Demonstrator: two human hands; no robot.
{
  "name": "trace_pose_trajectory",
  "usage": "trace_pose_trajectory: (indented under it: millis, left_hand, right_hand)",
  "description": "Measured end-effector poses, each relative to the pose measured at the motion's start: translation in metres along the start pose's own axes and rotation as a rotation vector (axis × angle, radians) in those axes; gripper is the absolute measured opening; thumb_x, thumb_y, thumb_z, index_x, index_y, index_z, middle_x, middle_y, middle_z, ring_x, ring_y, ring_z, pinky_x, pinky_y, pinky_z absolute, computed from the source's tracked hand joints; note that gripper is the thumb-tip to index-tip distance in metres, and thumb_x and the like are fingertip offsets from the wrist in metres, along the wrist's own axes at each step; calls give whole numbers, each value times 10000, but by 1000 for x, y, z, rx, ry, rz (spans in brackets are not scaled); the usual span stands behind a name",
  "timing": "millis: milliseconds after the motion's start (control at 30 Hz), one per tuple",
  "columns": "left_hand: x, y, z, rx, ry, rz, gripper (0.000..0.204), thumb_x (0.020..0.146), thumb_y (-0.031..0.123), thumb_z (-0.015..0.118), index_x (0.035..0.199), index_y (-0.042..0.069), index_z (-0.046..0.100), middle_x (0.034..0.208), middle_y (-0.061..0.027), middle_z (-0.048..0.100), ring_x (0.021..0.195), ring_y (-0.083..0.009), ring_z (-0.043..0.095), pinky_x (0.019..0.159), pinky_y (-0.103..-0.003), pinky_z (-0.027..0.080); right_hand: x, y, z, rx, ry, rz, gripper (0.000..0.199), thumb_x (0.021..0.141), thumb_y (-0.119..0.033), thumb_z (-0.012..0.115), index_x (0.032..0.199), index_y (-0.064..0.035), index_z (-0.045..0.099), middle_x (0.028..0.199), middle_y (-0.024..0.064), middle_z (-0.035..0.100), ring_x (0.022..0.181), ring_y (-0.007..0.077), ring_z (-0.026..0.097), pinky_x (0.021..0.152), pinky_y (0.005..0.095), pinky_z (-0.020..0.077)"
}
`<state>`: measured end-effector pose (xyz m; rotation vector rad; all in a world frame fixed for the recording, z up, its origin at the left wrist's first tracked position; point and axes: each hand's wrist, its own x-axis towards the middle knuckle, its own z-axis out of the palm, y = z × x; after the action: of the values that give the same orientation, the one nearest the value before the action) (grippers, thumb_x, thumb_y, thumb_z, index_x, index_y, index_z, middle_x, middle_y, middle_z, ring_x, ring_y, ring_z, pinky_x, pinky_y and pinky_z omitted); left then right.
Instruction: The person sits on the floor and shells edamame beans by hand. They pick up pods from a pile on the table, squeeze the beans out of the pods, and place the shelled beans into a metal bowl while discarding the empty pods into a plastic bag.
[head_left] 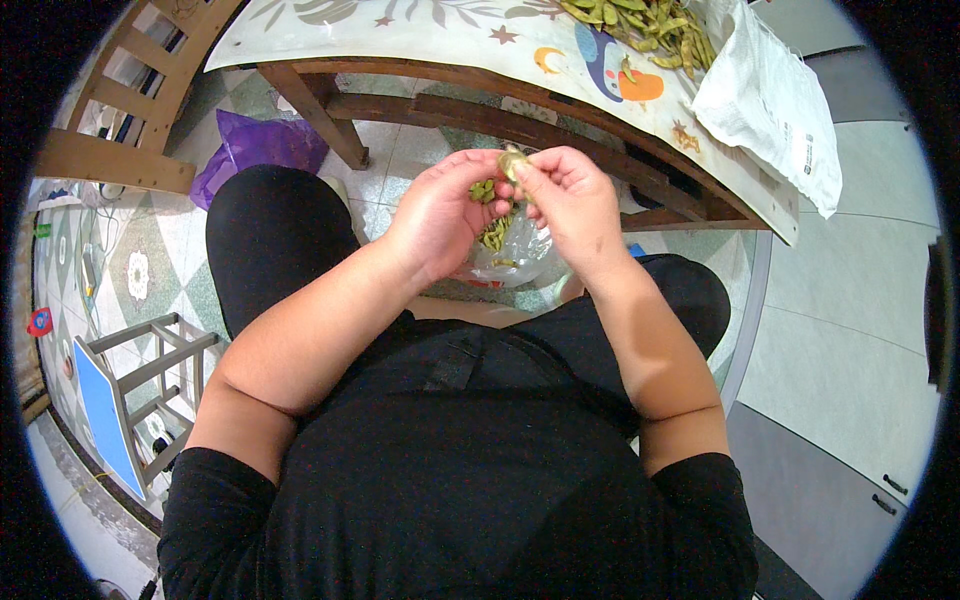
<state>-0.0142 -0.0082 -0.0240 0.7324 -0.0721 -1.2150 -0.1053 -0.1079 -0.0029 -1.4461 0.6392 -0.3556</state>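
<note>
A black shirt (pixel 460 480) fills the foreground. Above the knees, the left hand (pixel 440 215) cups green bean pods (pixel 484 190) while the right hand (pixel 565 200) pinches one pod (pixel 513 163). A clear bag (pixel 515 255) hangs below, just short of the table edge (pixel 560 100).

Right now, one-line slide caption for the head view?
Seated person's left hand cups green pods while right hand pinches one pod above a clear plastic bag.

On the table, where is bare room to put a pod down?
The patterned table top lies bare left of the green pod pile. It is crowded at the right end, between that pile and the white bag. Both hands hold pods.
</note>
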Motion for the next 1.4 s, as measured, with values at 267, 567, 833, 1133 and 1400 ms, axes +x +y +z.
trace_pose_trajectory:
  millis: [267,567,833,1133,1400]
  left_hand:
    - [-1,-7,-8,183,41,48,92,787,144,546,814,57,535,721,-14,566,605,-69,458,577,-194,369]
    - [-3,-7,-4,69,6,22,69,800,96,504,843,45,517,737,-21,551,589,-68,435,519,-183,341]
    - [0,-1,-5,-219,-9,-230,72,801,81,472,865,47,472,746,-29,508,622,-96,476,529,-214,401]
    - [1,-2,-8,29,-31,-94,104,805,91,478,902,54,474,805,-19,518,690,-100,497,615,-216,432]
    - [3,-7,-10,-44,3,-124,103,801,61,459,901,35,468,821,-41,526,724,-119,516,657,-238,447]
  right_hand:
    - [-1,3,-5,200,-99,48,92,800,-128,535,782,-55,481,644,27,540,496,55,457,443,169,372]
    - [-2,6,-2,228,-59,-6,65,814,-99,505,814,-47,467,667,35,540,512,62,457,465,167,369]
    - [-1,17,4,-237,48,-363,52,782,-46,527,786,-16,485,663,58,544,583,114,525,538,239,433]
    - [2,18,0,-513,63,-418,77,771,-77,535,797,-18,493,674,107,559,591,159,560,534,283,445]
    - [-3,12,6,-331,57,-234,60,783,-71,526,788,-17,499,665,73,568,574,105,550,526,229,449]
